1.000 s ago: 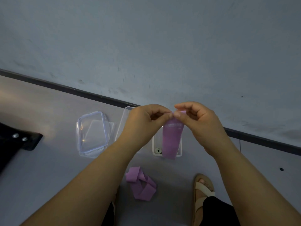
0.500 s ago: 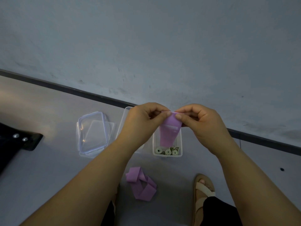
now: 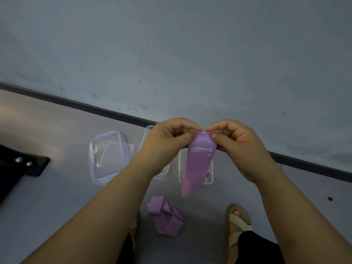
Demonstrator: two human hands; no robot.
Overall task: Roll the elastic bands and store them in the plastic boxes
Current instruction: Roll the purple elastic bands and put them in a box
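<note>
A purple elastic band [image 3: 198,164] hangs in front of me, its white label facing up. My left hand [image 3: 167,141] and my right hand [image 3: 236,143] pinch its top edge side by side. Behind the hanging band a clear plastic box [image 3: 210,181] stands on the floor with pale rolled bands inside, mostly hidden. A second clear box [image 3: 147,134] is largely covered by my left hand. Another purple band [image 3: 164,218] lies loosely folded on the floor between my feet.
A clear box lid [image 3: 108,155] lies on the floor to the left of the boxes. A black object [image 3: 22,164] with metal studs sits at the far left. A grey wall with a dark skirting [image 3: 76,104] runs behind. My sandalled foot [image 3: 239,220] is at lower right.
The held band hangs longer now than half a second ago, reaching past the front of the box and showing its white label. Both hands stay at its top edge.
</note>
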